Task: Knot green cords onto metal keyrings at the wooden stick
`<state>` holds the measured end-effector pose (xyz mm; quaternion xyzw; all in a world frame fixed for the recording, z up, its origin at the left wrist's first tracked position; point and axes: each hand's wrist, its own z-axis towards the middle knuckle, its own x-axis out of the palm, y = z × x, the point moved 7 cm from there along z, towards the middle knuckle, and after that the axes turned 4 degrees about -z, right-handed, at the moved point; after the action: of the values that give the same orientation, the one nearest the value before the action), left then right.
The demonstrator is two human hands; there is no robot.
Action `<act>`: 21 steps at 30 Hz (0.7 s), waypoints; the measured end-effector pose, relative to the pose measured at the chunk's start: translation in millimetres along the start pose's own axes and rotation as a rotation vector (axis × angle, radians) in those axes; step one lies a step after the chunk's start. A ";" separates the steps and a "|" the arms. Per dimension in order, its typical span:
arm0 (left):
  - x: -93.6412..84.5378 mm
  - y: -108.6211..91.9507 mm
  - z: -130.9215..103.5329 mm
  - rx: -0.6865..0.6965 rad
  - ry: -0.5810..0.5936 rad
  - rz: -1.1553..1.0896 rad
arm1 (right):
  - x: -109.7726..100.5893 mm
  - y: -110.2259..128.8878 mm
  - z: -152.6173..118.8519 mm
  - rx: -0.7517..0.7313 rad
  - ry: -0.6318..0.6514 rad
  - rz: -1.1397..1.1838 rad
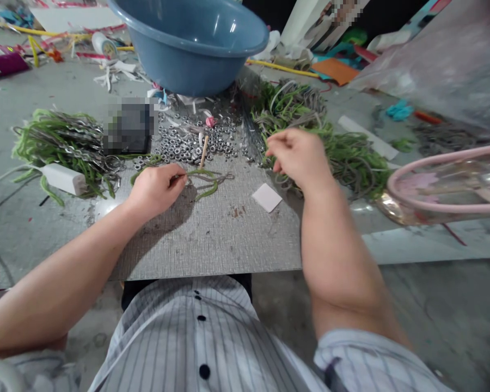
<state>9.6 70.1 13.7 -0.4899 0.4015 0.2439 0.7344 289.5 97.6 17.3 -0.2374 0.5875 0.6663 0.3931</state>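
Observation:
My left hand [157, 188] is closed in a pinch on a green and grey cord [207, 191], whose loose ends trail to the right over the grey board. My right hand [296, 155] hangs over the near side of a heap of green and grey cords [351, 158], beside a bundle of thin metal wires [251, 122]. Its fingers are curled together, and what they hold, if anything, does not show. Between the hands lie many small metal rings [179, 144], a thin wooden stick [204, 151] and a white square piece [267, 197].
A blue basin [196, 49] stands at the back. To the left lie a bunch of green cords with metal chains [61, 141], a white charger plug [64, 179] and a dark phone-like object [136, 128]. A pink-rimmed clear item [453, 179] sits at the right.

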 end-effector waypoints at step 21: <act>-6.1 -4.2 -1.9 0.017 -0.041 -0.096 | 24.6 -18.1 7.1 0.106 0.019 -0.552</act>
<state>8.7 66.9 20.5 -0.4972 0.3644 0.2148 0.7576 290.9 110.5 -11.2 -0.3738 0.5383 0.5003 0.5658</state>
